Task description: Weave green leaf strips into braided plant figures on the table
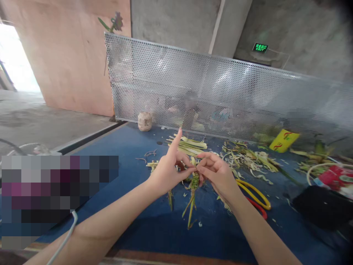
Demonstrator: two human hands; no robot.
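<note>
Both hands meet over the blue table, pinching the top of a small woven plant-strip figure whose loose yellow-green ends hang down. My left hand has thumb and a finger closed on it, while the index finger points up. From the other side, the fingertips of my right hand press together at the same spot. What exactly lies between the fingertips is partly hidden. Behind the hands lies a stack of pale green leaf strips. Scissors with yellow and red handles rest beside my right wrist.
A perforated metal screen stands along the table's back edge. Plant scraps cover the right side, near a yellow packet, a red bag and a black item. A wrapped jar-like object stands back left. A white cable crosses my left forearm.
</note>
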